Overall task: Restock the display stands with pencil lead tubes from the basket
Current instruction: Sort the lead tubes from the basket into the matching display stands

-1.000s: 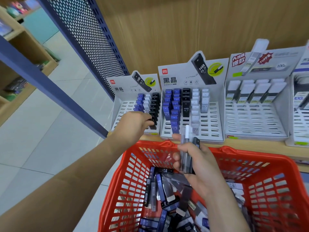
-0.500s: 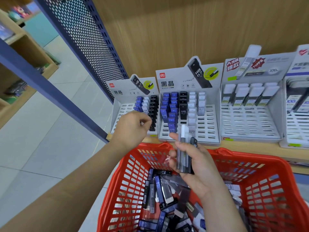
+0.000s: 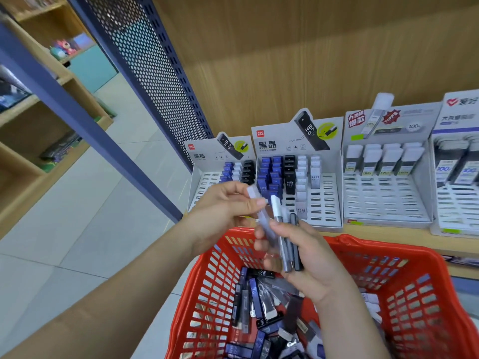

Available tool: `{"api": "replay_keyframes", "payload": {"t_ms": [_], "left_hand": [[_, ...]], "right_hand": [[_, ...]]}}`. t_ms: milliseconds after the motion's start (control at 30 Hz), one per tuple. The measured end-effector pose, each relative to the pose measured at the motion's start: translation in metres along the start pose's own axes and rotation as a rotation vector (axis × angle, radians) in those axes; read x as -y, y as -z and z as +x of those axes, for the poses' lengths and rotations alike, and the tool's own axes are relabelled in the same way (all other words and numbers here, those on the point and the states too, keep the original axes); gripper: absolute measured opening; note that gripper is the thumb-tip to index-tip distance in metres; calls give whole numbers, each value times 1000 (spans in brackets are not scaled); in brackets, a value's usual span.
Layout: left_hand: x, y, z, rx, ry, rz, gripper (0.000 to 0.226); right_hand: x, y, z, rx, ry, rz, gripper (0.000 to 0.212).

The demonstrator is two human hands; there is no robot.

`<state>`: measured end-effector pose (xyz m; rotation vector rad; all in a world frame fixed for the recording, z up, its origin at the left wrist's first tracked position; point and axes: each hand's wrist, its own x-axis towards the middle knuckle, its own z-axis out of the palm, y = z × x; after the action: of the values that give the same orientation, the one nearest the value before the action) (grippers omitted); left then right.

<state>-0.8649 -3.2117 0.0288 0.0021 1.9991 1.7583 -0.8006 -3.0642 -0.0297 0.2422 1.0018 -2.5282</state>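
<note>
L hand's [image 3: 225, 213] thumb & forefinger pinch the upper part of a clear tube [image 3: 259, 216], tips clamped on it just below the cap. The other L fingers are tucked behind; can't tell how they lie. The tube's lower end sits at the R hand's fingertips, touching the bundle or just beside it, can't tell which.

R hand [image 3: 311, 263] has fingers & thumb curled round a small bundle of tubes [image 3: 290, 244]: one white-capped, one grey, one dark, held upright over the near rim of the red basket [image 3: 388, 252]. Many loose tubes [image 3: 256, 301] lie in the basket bottom, blue, black & clear mixed.

Step in hand, prob.: draw one tube off the bundle & slot it. To do it well, pull along the tube's length, not sideways, so the R grip doesn't spill the rest. Match by colour: the middle stand [image 3: 298, 141] has white-capped rows on its right side w/ bare slots below, so the clear tube likely goes there, cap up, pushed till it seats. The left stand [image 3: 207, 174] is partly hidden by the L hand. The stand further right [image 3: 383, 198] holds wider packs, prob. a diff. product.
</note>
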Motion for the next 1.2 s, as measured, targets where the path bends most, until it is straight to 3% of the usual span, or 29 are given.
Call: {"api": "replay_keyframes", "payload": {"t_ms": [100, 167, 233, 433, 600, 700, 833, 1067, 1200], "left_hand": [[-9, -1, -3, -196, -50, 37, 28], [-12, 1, -5, -238, -83, 97, 25], [-17, 5, -9, -223, -91, 135, 26], [-29, 25, -13, -76, -33, 219, 26], [-23, 41, -10, -102, 14, 321, 15], [-20, 58, 0, -219, -19, 360, 14], [-19, 81, 24, -390, -101, 523, 19], [-7, 98, 64, -456, -241, 791, 23], [-3, 96, 74, -494, -324, 803, 25]], "right_hand": [[3, -2, -2, -47, 18, -131, 28], [4, -4, -1, -105, 38, -164, 16], [4, -4, 1, -170, 60, -176, 8], [-1, -3, 5, -216, 122, -113, 12], [-15, -5, 14, -272, 126, -174, 9], [-17, -7, 18, -281, 77, -107, 3], [-20, 1, 22, -272, 49, -48, 30], [-26, 7, 26, -229, 37, 4, 25], [-28, 9, 28, -242, 26, -60, 31]]}}
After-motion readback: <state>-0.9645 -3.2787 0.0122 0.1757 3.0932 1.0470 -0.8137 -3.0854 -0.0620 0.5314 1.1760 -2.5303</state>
